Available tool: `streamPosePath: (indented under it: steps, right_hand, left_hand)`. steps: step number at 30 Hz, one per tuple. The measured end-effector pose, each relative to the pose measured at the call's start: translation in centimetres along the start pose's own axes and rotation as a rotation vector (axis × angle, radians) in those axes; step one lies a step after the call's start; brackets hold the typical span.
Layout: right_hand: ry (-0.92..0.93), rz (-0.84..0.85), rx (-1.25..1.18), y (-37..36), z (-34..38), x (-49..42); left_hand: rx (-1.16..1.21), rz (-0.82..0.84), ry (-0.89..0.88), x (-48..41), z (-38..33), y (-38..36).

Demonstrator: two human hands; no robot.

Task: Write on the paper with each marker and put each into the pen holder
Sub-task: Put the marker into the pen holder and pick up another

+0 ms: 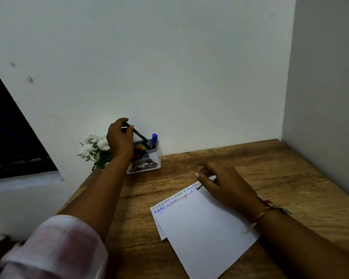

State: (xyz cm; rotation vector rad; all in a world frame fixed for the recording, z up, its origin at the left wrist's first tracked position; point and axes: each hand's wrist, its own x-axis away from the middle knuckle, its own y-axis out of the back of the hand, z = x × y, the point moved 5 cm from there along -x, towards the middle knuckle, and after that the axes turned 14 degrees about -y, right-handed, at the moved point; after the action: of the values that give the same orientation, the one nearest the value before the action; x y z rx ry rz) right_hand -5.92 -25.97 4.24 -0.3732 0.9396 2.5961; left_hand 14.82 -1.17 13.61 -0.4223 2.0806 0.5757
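Observation:
My left hand (119,137) pinches a dark marker (138,134) by its upper end, and the marker's lower end dips into the grey pen holder (149,164) at the back of the table. A blue marker (154,140) stands upright in the holder's right corner, and other markers lie in its front section. White paper (201,228) with lines of blue, red and black writing along its top edge lies in front of me. My right hand (224,186) hovers over the paper's upper right corner with relaxed fingers, holding nothing.
A bunch of white flowers (94,147) stands left of the pen holder, against the wall. The wooden table (280,168) is bounded by walls at the back and on the right. A dark window (12,141) is at the left.

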Motion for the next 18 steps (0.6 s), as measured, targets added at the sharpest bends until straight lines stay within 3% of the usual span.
streamPosePath:
  steps: [12,18]
  right_hand:
    - [-0.022,0.032,0.044,-0.4,-0.7,-0.2]
    - [-0.015,0.032,0.067,-0.5,-0.7,-0.2]
  left_hand:
    - [-0.146,0.242,0.052,0.1,2.1,-2.5]
    - [-0.350,0.427,-0.057,0.1,2.0,-3.1]
